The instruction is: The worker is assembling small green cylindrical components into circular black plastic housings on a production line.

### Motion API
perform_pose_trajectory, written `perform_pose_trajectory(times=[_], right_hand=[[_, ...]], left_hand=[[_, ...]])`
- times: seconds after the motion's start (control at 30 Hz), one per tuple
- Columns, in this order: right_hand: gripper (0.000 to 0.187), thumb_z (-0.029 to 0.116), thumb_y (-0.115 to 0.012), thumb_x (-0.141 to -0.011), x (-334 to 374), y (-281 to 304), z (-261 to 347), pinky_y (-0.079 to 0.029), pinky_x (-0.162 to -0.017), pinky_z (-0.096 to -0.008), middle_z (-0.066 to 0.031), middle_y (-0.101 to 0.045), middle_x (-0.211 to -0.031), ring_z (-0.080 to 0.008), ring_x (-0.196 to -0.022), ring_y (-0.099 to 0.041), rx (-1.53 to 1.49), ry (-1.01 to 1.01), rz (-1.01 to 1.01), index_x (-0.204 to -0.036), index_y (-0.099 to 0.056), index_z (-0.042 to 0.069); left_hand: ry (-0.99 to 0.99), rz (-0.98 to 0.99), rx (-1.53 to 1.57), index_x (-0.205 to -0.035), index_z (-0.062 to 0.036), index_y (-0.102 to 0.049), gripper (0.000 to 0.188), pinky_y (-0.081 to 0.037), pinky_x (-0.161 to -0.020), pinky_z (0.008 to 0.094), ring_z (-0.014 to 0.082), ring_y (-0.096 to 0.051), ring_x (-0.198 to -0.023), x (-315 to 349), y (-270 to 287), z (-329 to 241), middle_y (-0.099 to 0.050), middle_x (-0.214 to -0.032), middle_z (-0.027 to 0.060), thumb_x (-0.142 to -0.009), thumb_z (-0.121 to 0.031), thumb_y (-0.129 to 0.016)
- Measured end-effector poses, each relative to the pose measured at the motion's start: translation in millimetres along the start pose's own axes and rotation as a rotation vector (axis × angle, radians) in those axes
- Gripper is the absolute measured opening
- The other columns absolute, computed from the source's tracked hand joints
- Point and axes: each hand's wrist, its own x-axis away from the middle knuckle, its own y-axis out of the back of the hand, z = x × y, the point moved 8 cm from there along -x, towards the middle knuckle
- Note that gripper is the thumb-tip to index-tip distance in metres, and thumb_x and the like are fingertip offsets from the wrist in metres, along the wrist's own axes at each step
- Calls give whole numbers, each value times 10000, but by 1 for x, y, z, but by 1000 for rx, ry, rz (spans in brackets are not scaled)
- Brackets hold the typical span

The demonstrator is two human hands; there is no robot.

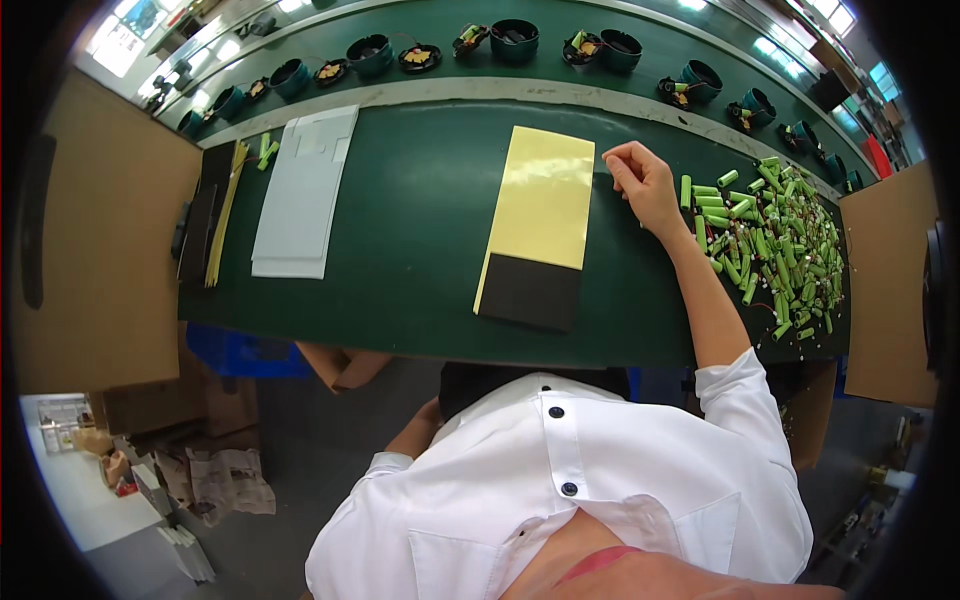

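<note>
My right hand is over the dark green table, just right of a stack of yellow sheets. Its fingers are curled in, and nothing shows between them. A black foam-like piece lies at the near end of the yellow sheets. To the right of my right forearm spreads a big heap of green cylindrical battery cells with thin wires and small white connectors. My left forearm hangs down beside my body, and its hand is hidden from sight.
White flat sheets lie at the left, beside black and yellow strips and a few green cells. Cardboard panels stand at both table ends. Beyond a pale rail, a green conveyor carries several dark round housings.
</note>
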Motion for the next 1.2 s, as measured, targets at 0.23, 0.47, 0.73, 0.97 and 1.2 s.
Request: perform_pose_trajectory(times=[0.23,0.47,0.73,0.97,1.2], right_hand=[[103,103,-597,-933,4,-1,4,-412,-559,-209,10,-582,-701,-54,-618,-531,26,-109,35,-949,-624,5],[73,53,-595,-926,11,6,-2,-414,-534,-197,3,-579,-690,-44,-604,-544,-77,-189,-37,-967,-636,9],[117,99,-569,-944,2,-3,5,-429,-559,-204,1,-586,-715,-51,-652,-546,-14,-117,30,-988,-631,10],[137,97,-555,-934,0,-3,6,-433,-568,-202,3,-595,-711,-52,-634,-540,-16,-5,-7,-1001,-640,13],[140,115,-567,-934,-7,3,-10,-421,-502,-188,5,-614,-721,-41,-605,-533,-9,-66,-77,-1013,-667,55]], left_hand=[[86,14,18,-1204,4,-580,343,-542,-765,409,281,-679,-893,-9,-4,-6,-666,-1060,133,-939,-212,-551],[135,9,9,-1207,-2,-582,351,-534,-773,426,288,-674,-904,-5,2,-23,-668,-1065,126,-945,-232,-542],[18,70,-38,-1211,-9,-585,361,-525,-781,446,297,-669,-916,-39,-4,-44,-670,-1072,119,-952,-255,-531],[-135,115,-250,-1214,-15,-587,371,-517,-789,463,305,-665,-926,-49,3,-95,-672,-1078,113,-957,-275,-522],[-835,344,-1622,-1270,-10,-548,407,-512,-874,376,301,-652,-1009,174,-77,-224,-667,-1123,177,-963,-276,-518]])
